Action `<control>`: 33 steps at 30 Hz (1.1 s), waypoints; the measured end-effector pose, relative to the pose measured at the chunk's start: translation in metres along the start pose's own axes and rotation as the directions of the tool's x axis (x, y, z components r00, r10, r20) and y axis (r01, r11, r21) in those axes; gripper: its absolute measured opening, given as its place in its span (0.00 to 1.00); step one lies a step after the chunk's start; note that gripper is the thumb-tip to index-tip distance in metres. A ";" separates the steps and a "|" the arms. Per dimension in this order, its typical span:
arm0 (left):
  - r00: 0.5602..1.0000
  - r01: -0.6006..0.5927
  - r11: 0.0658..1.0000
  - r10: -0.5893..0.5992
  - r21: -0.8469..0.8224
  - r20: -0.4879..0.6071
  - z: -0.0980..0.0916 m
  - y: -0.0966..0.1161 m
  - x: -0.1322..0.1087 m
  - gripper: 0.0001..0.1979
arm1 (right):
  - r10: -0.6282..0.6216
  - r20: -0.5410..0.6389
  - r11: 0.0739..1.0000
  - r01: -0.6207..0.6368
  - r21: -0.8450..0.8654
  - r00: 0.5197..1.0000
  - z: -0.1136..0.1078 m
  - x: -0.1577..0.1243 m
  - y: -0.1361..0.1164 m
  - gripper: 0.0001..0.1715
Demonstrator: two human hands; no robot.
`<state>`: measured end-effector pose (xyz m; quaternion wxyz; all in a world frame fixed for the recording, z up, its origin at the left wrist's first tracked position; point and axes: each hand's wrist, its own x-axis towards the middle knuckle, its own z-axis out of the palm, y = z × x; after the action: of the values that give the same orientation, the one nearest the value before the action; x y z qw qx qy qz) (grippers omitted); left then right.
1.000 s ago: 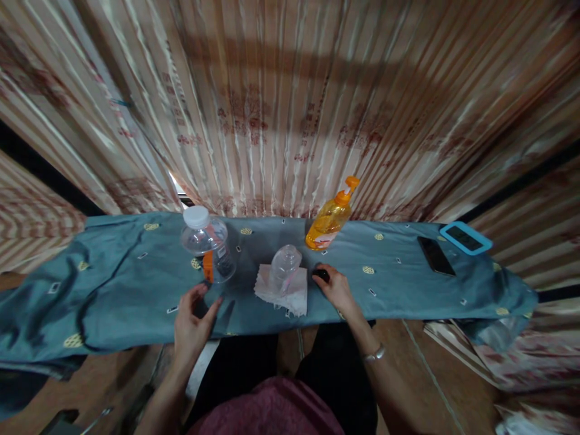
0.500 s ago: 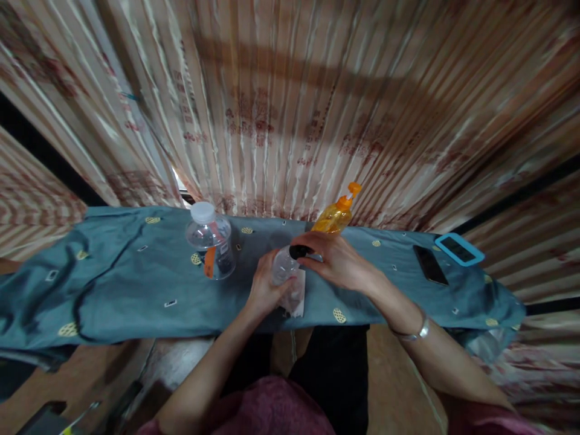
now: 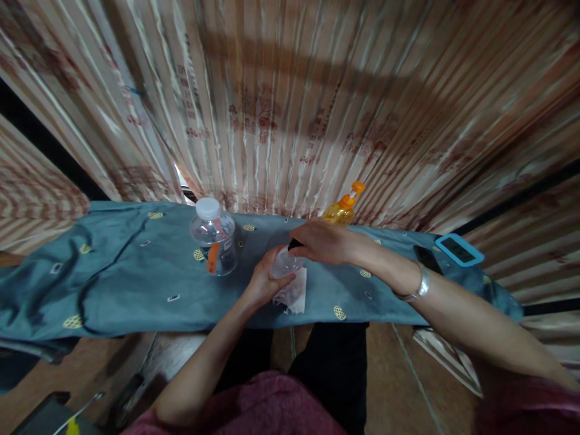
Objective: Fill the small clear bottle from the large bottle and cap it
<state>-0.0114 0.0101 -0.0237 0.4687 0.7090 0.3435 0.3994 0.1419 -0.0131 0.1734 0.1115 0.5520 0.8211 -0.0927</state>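
Observation:
My left hand [image 3: 264, 279] is wrapped round a clear plastic bottle [image 3: 286, 263], holding it tilted over the cloth. At its mouth sits a black cap [image 3: 294, 244], gripped in the fingers of my right hand [image 3: 319, 240]; whether the cap is loose or still threaded I cannot tell. Beneath the bottle lies a white paper [image 3: 298, 294] with a ragged lower edge. Just behind my right hand stands an orange pump bottle [image 3: 341, 211], its lower part hidden by that hand.
A large clear jar with a white lid [image 3: 217, 238] stands left of my hands. To the right lie a dark phone [image 3: 427, 258], partly covered by my forearm, and a blue-framed device [image 3: 459, 249]. A patterned green cloth [image 3: 131, 278] covers the narrow table; a pleated curtain [image 3: 272, 121] hangs behind.
My right hand has turned at the cap, its wrist and forearm swinging up and over the phone. The left hand keeps its hold on the bottle. The view has shifted slightly.

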 end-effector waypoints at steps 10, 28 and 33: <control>1.000 0.011 1.000 -0.011 0.015 -0.008 0.000 0.002 -0.001 0.34 | -0.019 -0.045 1.000 0.019 0.006 0.999 -0.001 -0.008 -0.001 0.14; 1.000 -0.009 1.000 0.009 0.013 -0.010 0.001 0.002 -0.001 0.32 | -0.010 -0.068 0.997 0.005 -0.080 0.998 0.003 -0.003 -0.003 0.10; 1.000 0.007 1.000 -0.007 0.011 -0.012 0.001 0.003 -0.001 0.33 | 0.017 -0.069 0.997 -0.022 -0.074 0.997 0.003 -0.003 -0.006 0.12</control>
<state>-0.0110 0.0077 -0.0210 0.4644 0.7080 0.3510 0.4000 0.1373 -0.0192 0.1719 0.1047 0.5584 0.8219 -0.0419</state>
